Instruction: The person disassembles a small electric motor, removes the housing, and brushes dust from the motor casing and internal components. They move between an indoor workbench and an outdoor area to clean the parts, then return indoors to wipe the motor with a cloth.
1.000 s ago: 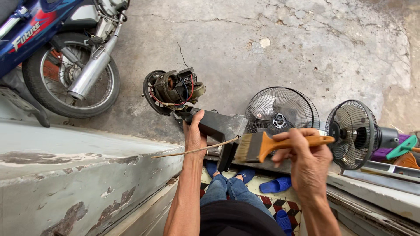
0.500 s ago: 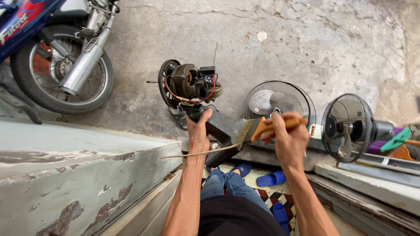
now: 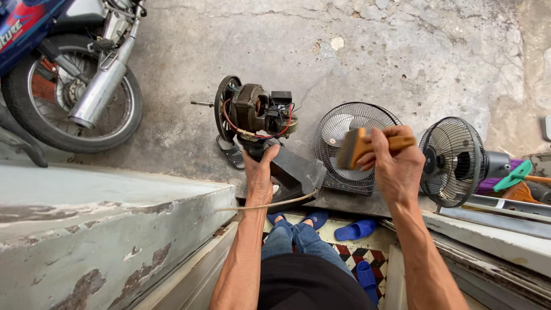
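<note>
The bare, dust-coated fan motor with red wiring (image 3: pixel 255 112) is held up by its dark stand in the clamped left hand (image 3: pixel 261 175). To its right, a wooden-handled flat paintbrush (image 3: pixel 370 146) is gripped by the right hand (image 3: pixel 396 169) (bristles clear of the motor). Brushing is judged in hand; contact with the windings is required next.

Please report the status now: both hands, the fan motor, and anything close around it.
Left hand grips neck under bare fan motor. Right hand holds paintbrush, raised right of motor, not touching. Two caged fans stand close behind; cord crosses left wrist.

Soft, even daylight; sharp focus; edges bowed.
</note>
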